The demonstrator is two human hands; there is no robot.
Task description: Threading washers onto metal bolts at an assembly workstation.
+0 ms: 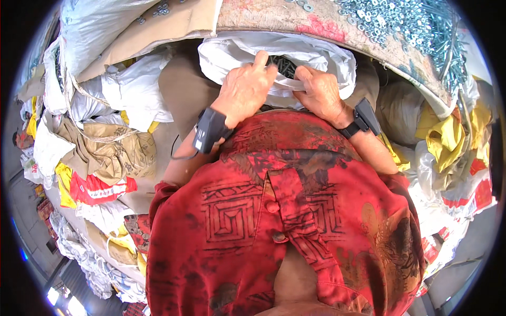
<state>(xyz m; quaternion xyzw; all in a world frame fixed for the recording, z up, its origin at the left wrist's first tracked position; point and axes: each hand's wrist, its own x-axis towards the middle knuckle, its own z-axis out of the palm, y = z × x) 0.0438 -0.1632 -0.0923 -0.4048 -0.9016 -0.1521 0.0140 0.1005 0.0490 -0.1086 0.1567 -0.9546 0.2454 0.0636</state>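
A white woven plastic bag (337,59) stands open in front of my body, its mouth spread wide. Inside it lies a heap of dark metal pieces (285,67) that look like screws or bolts. At the near-left part of the rim is my left hand (246,87), closed on the bag's edge with one finger sticking up; its fingertips are partly hidden and a little blurred. My right hand (320,90) pinches the near rim on the other side, thumb and fingers together. Between both hands the bag's edge is drawn across.
A worktop (258,18) beyond the bag carries piled bluish washers (369,21) and long screws (443,47) at the right. Crumpled brown sacks (116,152) and white bags (139,95) lie on the left. Yellow plastic (445,139) lies on the right.
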